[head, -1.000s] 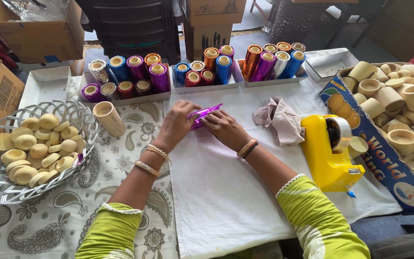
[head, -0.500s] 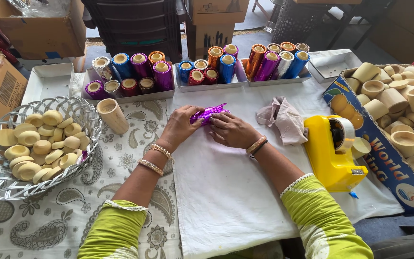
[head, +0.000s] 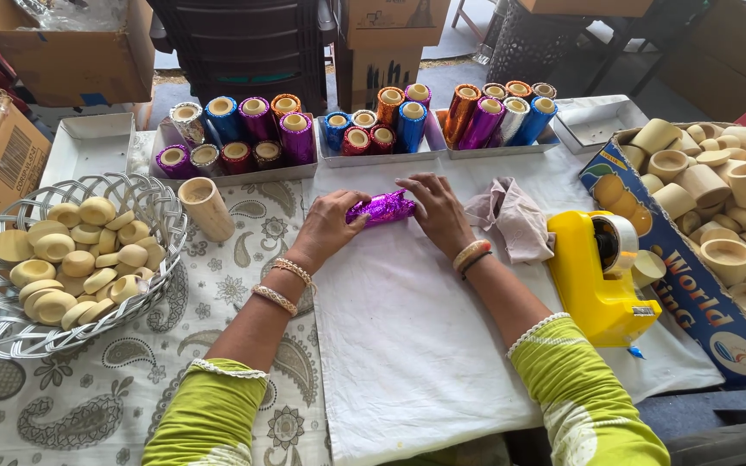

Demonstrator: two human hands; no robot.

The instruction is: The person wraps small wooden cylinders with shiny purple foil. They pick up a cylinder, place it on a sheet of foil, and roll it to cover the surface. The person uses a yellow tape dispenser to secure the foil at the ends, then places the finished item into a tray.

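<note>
Purple foil roll (head: 380,208) lies crosswise on the white cloth (head: 407,345) covering the surface, held between both hands. Left hand (head: 331,226) grips its left end, fingers curled around it. Right hand (head: 435,210) lies flat over the right end, fingers spread on top, pressing down. Bangles on both wrists, green sleeves. Crumpled pale rag (head: 511,220) just right of the right hand. Yellow tape dispenser (head: 599,278) further right, beside a box of wooden cups (head: 718,216). Trays of coloured foil rolls (head: 356,129) in a row behind the hands. One bare wooden cup (head: 205,207) stands left of the left hand. Wire basket (head: 10,336) of pale wooden discs sits far left.
</note>
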